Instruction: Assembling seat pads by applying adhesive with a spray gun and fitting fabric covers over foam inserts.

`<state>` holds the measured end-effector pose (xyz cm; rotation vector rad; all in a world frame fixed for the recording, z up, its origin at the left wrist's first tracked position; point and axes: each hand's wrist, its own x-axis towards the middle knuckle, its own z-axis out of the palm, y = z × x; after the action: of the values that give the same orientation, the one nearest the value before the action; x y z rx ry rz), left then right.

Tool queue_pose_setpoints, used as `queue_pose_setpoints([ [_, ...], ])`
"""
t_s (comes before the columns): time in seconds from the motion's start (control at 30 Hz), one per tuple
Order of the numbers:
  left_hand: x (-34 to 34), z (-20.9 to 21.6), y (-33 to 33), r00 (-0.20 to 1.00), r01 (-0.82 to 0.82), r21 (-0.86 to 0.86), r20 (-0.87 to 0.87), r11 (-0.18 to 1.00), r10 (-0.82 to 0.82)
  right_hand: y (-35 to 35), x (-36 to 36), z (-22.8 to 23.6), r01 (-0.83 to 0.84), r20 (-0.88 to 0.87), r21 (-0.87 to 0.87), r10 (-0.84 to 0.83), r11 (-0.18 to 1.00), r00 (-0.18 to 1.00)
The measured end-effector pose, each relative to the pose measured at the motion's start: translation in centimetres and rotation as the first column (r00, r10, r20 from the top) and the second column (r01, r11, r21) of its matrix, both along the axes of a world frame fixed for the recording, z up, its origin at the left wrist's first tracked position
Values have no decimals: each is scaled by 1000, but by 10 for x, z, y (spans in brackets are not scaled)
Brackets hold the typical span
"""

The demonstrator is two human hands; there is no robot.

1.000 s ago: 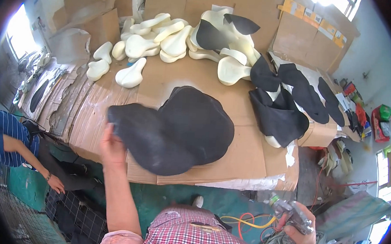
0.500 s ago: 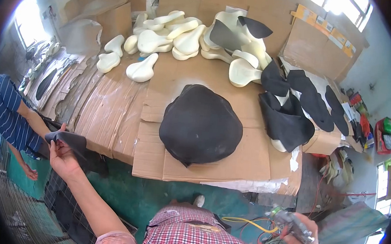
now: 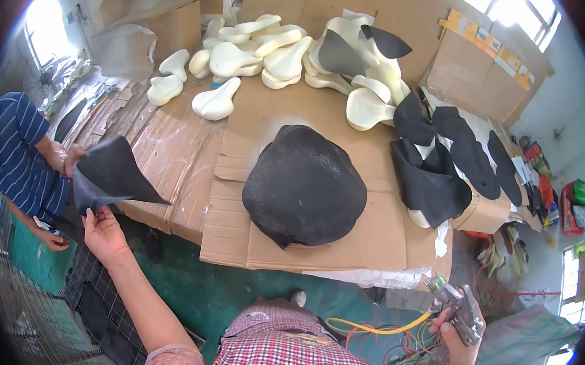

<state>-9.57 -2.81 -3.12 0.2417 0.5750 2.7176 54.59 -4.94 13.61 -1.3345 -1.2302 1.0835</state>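
At the far left my left hand [image 3: 105,234] pinches the lower edge of a black saddle cover sheet [image 3: 118,172]. A co-worker's hand [image 3: 73,159] touches the same sheet at its upper left edge. My right hand [image 3: 456,329], low on the right, is wrapped round a metal spray gun [image 3: 459,304]; a yellow hose [image 3: 377,329] runs to it. On the cardboard-covered table [image 3: 228,235] in front of me lies a rounded black cover piece [image 3: 304,187] with whitish speckles on its surface. Neither hand touches that piece.
Cream foam bicycle saddles [image 3: 284,58] pile up at the back of the table. Black covers [image 3: 431,182] lie to the right, one over a pale saddle. A co-worker in a striped shirt [image 3: 13,153] stands at the left, near a wire rack [image 3: 86,273]. Hoses hang at lower right.
The black sheet at the left has come up and spread open between the co-worker's hand and mine. My right hand has risen with the spray gun. Whitish speckles now show on the middle cover.
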Motion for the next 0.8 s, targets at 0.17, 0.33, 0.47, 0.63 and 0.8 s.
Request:
queue_pose_setpoints([
  [0.17,24,3,19,996,-64,-66,65,996,69,-18,11,-7,-28,45,-96,33,995,998],
  [0.33,58,-35,53,979,204,-185,22,961,-204,-1,7,-16,-451,-76,-154,445,879,892],
  [0.47,149,-48,101,912,374,-601,99,706,-398,26,-26,-22,-364,-223,-58,343,930,912],
  [0.63,188,-125,134,785,342,-818,-22,462,-619,40,-28,-16,-24,-88,3,24,1000,996],
  [0.8,207,-158,160,652,-72,-946,-284,315,-703,40,-15,-10,-83,-105,-20,80,996,991],
])
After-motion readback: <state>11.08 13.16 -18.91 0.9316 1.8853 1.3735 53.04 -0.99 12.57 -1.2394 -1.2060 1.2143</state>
